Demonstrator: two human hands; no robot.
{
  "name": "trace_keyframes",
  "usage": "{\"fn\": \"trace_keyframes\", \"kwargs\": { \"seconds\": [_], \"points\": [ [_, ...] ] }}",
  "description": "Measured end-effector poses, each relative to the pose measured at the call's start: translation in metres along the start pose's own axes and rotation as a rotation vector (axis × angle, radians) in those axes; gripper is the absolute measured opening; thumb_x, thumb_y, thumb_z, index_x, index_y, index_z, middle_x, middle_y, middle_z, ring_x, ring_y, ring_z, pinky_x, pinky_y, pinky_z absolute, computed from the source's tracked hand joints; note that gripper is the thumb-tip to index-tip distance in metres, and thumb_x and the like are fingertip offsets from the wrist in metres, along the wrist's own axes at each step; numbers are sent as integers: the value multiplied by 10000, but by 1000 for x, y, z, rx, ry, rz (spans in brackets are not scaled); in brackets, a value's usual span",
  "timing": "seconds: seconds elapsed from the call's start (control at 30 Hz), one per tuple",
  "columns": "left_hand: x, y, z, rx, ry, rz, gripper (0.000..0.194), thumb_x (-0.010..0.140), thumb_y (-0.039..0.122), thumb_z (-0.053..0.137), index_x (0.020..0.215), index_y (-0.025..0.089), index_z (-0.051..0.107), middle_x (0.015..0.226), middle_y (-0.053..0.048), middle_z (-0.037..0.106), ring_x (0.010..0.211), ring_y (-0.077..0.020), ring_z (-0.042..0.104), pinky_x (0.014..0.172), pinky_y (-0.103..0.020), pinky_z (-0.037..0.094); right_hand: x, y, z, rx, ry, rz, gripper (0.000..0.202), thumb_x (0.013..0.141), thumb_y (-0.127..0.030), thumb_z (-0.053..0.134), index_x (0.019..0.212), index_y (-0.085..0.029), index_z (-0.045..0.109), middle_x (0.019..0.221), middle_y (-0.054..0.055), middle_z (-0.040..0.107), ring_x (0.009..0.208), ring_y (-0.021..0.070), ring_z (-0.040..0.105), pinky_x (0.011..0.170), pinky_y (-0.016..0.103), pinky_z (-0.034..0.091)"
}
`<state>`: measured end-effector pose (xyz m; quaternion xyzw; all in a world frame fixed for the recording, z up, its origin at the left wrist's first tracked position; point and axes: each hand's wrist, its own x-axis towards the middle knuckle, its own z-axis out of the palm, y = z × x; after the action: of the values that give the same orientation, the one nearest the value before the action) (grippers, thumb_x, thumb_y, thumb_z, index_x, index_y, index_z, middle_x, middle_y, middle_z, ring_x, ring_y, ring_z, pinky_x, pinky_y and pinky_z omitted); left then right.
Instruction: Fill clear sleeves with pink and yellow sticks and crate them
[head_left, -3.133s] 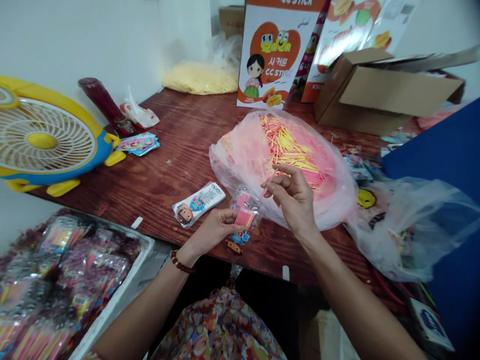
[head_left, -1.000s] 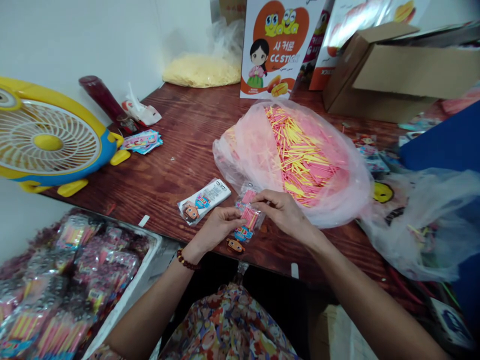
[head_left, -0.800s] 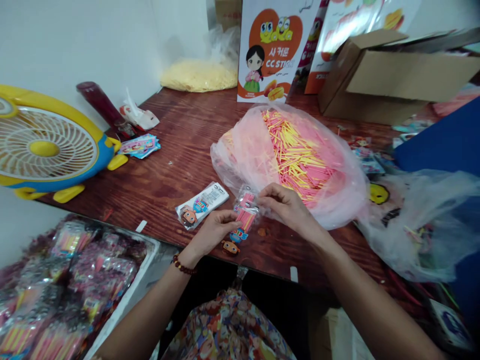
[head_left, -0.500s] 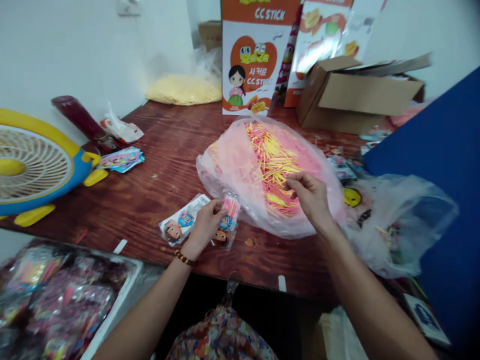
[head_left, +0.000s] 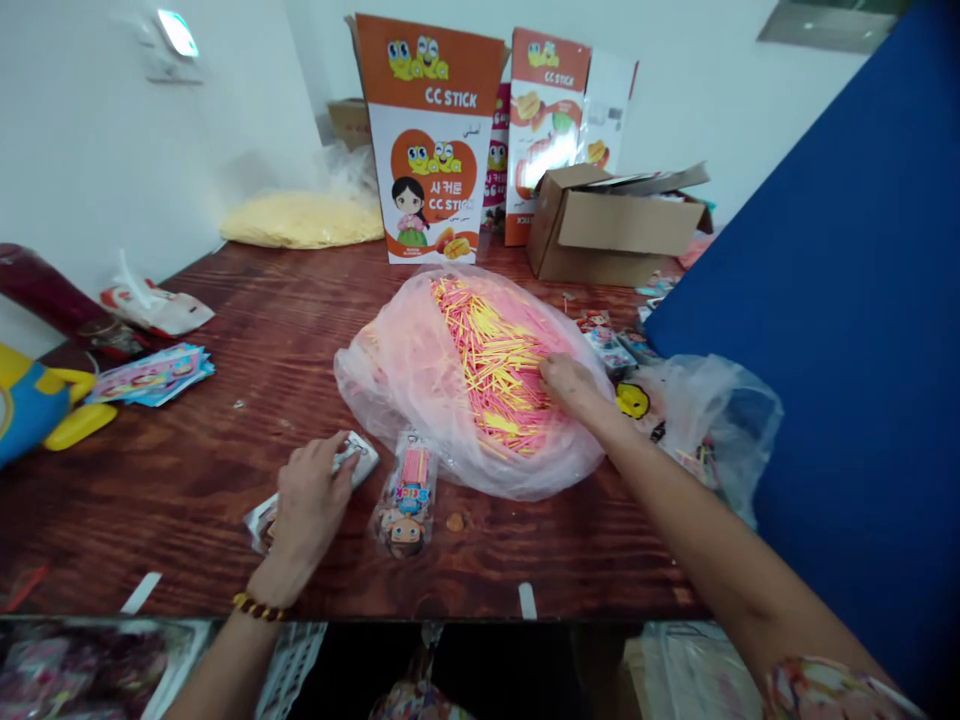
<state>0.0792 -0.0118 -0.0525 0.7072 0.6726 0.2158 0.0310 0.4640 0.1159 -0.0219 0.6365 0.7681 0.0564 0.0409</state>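
My left hand (head_left: 311, 495) lies over the stack of flat printed sachets (head_left: 358, 458) at the front left, its fingers bent on them; whether it grips one cannot be made out. Beside it on the table lies a clear sachet (head_left: 407, 500) with pink sticks inside and a cartoon face at its lower end. The large clear bag (head_left: 405, 350) lies open at the middle, full of pink and yellow sticks (head_left: 499, 370). At the right side of the sticks is my right hand (head_left: 570, 385), fingers bent together among them, their tips partly hidden.
Orange and white cartons (head_left: 431, 130) and an open brown box (head_left: 622, 225) stand at the back. On the left are a fan's base (head_left: 45, 400), printed packets (head_left: 154, 375) and a tissue pack (head_left: 161, 308). A clear bag (head_left: 720, 410) lies right, by a blue panel (head_left: 847, 330).
My left hand has let go of the stick-filled sachet and moved left onto the flat sachets. My right hand has lowered into the sticks. The view has shifted right.
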Motion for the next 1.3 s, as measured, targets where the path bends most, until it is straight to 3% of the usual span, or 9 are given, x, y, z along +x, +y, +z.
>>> {"fn": "trace_keyframes", "kwargs": {
  "seconds": [0.13,0.27,0.43,0.6,0.73,0.87,0.97,1.13,1.3],
  "points": [
    [7,-24,-6,223,-123,-168,513,934,456,408,1294,139,590,1251,-210,606,1098,-404,549,845,-523,458,1,0,10,-59,2,-47,305,922,-94,428,1131,-49,645,1150,216,642,1059,289,569,861,353,400],
    [9,-31,1,226,-251,-197,529,909,492,425,1265,148,616,1230,-198,614,1136,-398,540,866,-508,453,0,-4,14,-88,5,-57,307,956,-139,401,1146,-62,631,1153,217,623,1076,297,546,862,364,395],
    [7,-34,6,137,-198,-213,476,895,485,471,1229,185,629,1198,-164,635,1123,-359,565,875,-452,446,-2,-8,14,-61,7,-66,321,985,-181,360,1150,-70,611,1173,228,603,1091,307,530,880,381,387],
    [9,-38,6,90,-135,-203,379,886,417,505,1157,192,646,1176,-158,650,1123,-342,559,870,-425,419,1,-1,18,67,0,-10,293,944,-90,373,1136,-74,594,1187,217,614,1076,280,559,890,355,381],
    [16,-41,4,-28,-160,-240,257,869,381,514,975,198,660,998,-100,718,1006,-294,617,823,-379,421,10,3,18,275,7,102,244,901,-61,396,1024,-97,604,966,170,682,900,250,614,791,324,390],
    [21,-47,1,-203,-144,-257,219,823,372,542,892,207,668,891,-70,743,890,-246,671,784,-332,439,15,5,13,580,65,171,90,890,-155,462,880,-162,551,752,69,635,727,205,570,703,305,386],
    [21,-52,-3,-258,-119,-255,217,804,400,546,795,219,665,818,-51,738,801,-233,674,763,-326,439,14,2,7,867,113,169,144,893,-260,474,760,-204,472,700,15,581,672,161,530,680,286,405],
    [18,-62,-4,-282,-88,-151,282,823,440,497,731,238,672,775,-57,712,769,-243,644,744,-345,439,-5,-21,6,1331,95,76,334,806,-544,558,776,-221,478,650,-11,576,624,152,554,643,299,467],
    [17,-67,-5,-310,-54,-136,272,813,441,518,782,249,708,875,-81,746,827,-265,670,805,-358,475,-37,-55,21,1623,85,48,340,730,-498,638,891,-228,507,706,-11,608,667,165,588,673,305,468]
  ]
}}
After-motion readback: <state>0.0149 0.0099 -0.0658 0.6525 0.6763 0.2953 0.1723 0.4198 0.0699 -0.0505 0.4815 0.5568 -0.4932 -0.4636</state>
